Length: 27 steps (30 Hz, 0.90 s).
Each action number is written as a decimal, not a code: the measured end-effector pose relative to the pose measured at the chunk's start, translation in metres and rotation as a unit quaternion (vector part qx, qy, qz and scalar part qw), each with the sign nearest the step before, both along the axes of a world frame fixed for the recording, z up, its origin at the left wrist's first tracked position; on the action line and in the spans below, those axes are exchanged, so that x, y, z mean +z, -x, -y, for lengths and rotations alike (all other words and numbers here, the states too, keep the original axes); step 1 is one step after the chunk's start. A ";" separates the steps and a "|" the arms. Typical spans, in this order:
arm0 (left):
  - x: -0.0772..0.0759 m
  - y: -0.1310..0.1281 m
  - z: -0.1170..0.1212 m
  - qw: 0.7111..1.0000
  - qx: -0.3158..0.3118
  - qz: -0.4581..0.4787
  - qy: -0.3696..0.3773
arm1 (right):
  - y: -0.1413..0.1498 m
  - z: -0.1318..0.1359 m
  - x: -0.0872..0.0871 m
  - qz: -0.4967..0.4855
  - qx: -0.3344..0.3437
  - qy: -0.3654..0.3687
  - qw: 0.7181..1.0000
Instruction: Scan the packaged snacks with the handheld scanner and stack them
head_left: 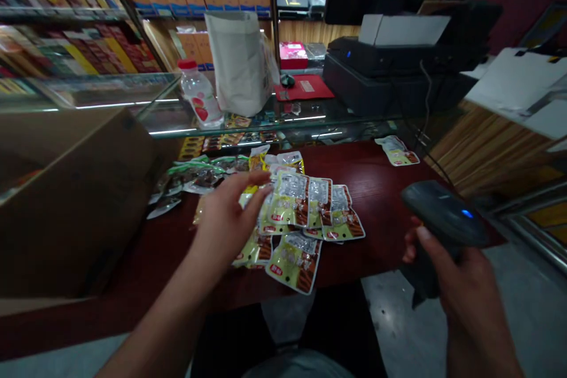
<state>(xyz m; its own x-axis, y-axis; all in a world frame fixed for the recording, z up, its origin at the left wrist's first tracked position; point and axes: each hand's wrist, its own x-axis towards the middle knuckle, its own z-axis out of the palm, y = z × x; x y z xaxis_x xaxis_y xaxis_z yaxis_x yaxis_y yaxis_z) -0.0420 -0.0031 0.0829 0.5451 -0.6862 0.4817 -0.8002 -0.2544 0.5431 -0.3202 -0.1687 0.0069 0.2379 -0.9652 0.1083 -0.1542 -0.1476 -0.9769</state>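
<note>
My left hand (pixel 225 215) reaches over a pile of small yellow-green snack packets (pixel 301 218) spread on the dark red table (pixel 381 189). Its fingers are stretched out, touching the packets at the pile's left side. My right hand (pixel 460 283) is wrapped round the grip of a dark handheld barcode scanner (pixel 443 224) with a blue light on top, held off the table's right front corner. One single packet (pixel 398 150) lies apart near the table's back right.
A large cardboard box (pixel 71 201) fills the left. A glass counter (pixel 266 118) behind holds a bottle (pixel 201 94), a white paper bag (pixel 239 62) and a black printer (pixel 390 59). Shelves of boxed goods (pixel 66 29) line the back left.
</note>
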 end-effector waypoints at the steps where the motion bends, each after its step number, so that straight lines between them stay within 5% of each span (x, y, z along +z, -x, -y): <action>1: -0.012 -0.003 0.015 0.997 0.010 0.037 -0.065 | 0.000 0.002 -0.002 -0.004 0.005 -0.018 1.000; 5: -0.053 -0.012 0.049 0.946 0.114 0.145 -0.268 | -0.007 0.006 -0.005 -0.028 0.008 -0.066 0.997; 9: -0.068 -0.014 0.051 0.938 0.112 0.102 -0.313 | -0.019 0.005 -0.001 -0.058 0.012 -0.094 0.994; 19: -0.073 -0.017 0.043 0.982 0.062 -0.117 -0.138 | -0.026 -0.008 0.005 -0.117 0.055 -0.070 0.989; 27: -0.071 0.035 0.011 0.937 -0.042 -0.348 0.003 | -0.045 -0.038 0.009 -0.037 0.064 -0.060 0.995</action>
<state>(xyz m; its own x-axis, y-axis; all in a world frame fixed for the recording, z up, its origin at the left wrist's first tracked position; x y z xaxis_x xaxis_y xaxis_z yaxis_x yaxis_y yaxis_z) -0.0772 -0.0140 0.0119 0.6732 -0.7386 0.0347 -0.2696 -0.2015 0.9417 -0.2753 -0.1307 0.0161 0.3623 -0.9316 -0.0284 -0.2139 -0.0535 -0.9754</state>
